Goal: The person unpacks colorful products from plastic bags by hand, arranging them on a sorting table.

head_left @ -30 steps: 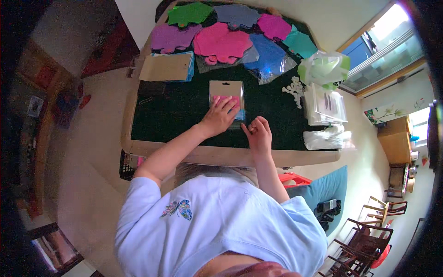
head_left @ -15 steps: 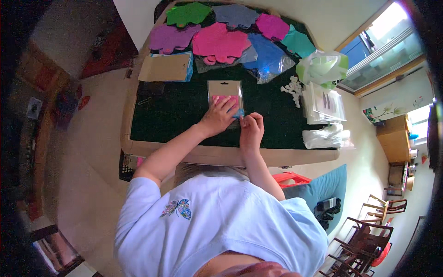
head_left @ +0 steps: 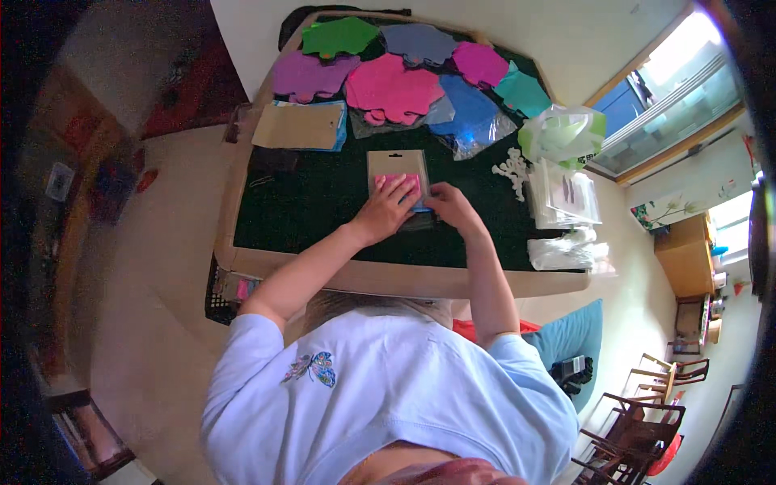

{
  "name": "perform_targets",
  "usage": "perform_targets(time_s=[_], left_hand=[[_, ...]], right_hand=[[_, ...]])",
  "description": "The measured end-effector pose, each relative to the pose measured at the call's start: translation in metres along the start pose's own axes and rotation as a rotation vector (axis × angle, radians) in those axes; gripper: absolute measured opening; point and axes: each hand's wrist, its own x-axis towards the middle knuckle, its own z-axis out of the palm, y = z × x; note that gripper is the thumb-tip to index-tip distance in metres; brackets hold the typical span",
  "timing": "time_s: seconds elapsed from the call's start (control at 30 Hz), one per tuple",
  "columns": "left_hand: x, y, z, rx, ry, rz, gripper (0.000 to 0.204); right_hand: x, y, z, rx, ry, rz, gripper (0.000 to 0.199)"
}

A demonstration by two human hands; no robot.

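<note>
A clear plastic bag (head_left: 419,168) lies on the dark green table cover, with a tan card (head_left: 395,163) inside that has a hang hole at its top. On the card is a bright pink piece (head_left: 414,183), and a bit of blue shows below it. My left hand (head_left: 383,215) lies flat across the pink piece, fingers stretched and slightly apart. At the bag's right edge my right hand (head_left: 455,207) has its fingers pinched together on the plastic. The bag's lower end is partly hidden under the left hand.
Flat felt-like shapes, including a pink stack (head_left: 392,87) and a green one (head_left: 339,37), line the far side. Tan cards (head_left: 297,128) lie at left. White pieces (head_left: 511,172), clear packets (head_left: 562,194), rolled plastic (head_left: 558,250) and a white-green bag (head_left: 562,136) sit at right.
My right hand has moved up and turned inward, from the bag's lower right corner to its right edge. The left hand stays pressed on the bag. The whole view has shifted slightly.
</note>
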Motion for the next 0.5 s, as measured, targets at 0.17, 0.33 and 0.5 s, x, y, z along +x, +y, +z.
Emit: perform_targets(time_s=[0.17,0.33,0.5], left_hand=[[0.010,0.003,-0.025,-0.064,0.249,-0.031,0.038],[0.014,0.013,-0.027,-0.229,0.240,0.056,0.019],[0.026,0.017,-0.024,-0.310,0.211,0.097,0.010]], right_hand=[[0.001,-0.009,-0.007,0.373,-0.189,0.067,0.013],[0.008,-0.002,0.012,0.685,-0.085,-0.002,0.014],[0.013,0.008,0.011,0.658,-0.085,0.003,0.013]])
